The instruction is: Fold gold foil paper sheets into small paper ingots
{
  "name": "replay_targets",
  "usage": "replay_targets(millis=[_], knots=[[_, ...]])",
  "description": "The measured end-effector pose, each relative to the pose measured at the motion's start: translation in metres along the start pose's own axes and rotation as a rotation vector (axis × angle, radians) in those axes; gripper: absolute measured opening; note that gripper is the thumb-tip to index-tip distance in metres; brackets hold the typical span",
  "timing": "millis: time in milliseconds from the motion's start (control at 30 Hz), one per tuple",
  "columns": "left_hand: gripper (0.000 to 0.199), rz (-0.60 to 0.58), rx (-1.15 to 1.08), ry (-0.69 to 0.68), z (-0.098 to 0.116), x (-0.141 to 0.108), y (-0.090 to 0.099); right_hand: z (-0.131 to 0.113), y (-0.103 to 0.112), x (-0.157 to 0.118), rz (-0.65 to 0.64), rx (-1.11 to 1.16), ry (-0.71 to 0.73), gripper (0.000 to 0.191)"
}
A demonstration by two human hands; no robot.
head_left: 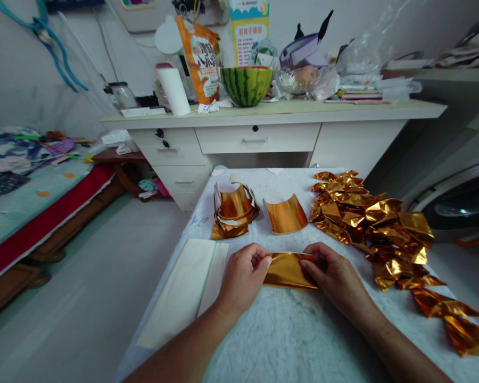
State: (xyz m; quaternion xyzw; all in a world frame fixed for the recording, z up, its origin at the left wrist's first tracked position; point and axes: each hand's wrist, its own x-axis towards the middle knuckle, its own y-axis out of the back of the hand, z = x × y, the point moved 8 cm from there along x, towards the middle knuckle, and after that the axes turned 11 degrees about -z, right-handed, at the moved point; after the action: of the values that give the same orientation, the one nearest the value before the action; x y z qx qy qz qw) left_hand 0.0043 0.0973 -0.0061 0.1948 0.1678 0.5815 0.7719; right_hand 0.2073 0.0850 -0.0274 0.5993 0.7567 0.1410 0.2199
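Note:
Between my two hands a sheet of gold foil paper [289, 271] is stretched just above the cloth-covered table [271, 340]. My left hand [245, 274] pinches its left end between thumb and fingers. Its right end is pinched the same way by my right hand [329, 271]. Beyond them lies one curled gold foil sheet [286, 214]. To its left is a curved stack of gold foil sheets [234, 205] with pale edges. White paper sheets [179, 292] lie beside my left forearm. A pile of folded gold foil pieces [359, 218] spreads along the right side.
A white desk [259, 114] stands behind the table, holding a half watermelon [246, 85], an orange snack bag [201, 61], a white paper roll [174, 89] and plastic bags. A bed [40, 213] is at left, a washing machine [459, 191] at right.

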Motion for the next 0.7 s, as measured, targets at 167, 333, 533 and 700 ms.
replay_targets(millis=[167, 333, 533, 700], knots=[[0.012, 0.007, 0.053, 0.001, 0.001, 0.000, 0.000, 0.000, 0.001, 0.001, 0.013, -0.022, 0.013, 0.020], [0.012, 0.007, 0.259, -0.018, 0.006, 0.003, -0.001, -0.011, 0.004, -0.001, 0.082, -0.146, 0.013, 0.021], [0.013, -0.003, 0.473, -0.043, 0.008, 0.005, -0.005, -0.021, 0.002, -0.001, 0.123, -0.262, -0.025, 0.023], [0.012, -0.026, 0.535, -0.028, 0.007, 0.006, -0.008, -0.019, 0.001, 0.001, 0.111, -0.293, -0.048, 0.022]])
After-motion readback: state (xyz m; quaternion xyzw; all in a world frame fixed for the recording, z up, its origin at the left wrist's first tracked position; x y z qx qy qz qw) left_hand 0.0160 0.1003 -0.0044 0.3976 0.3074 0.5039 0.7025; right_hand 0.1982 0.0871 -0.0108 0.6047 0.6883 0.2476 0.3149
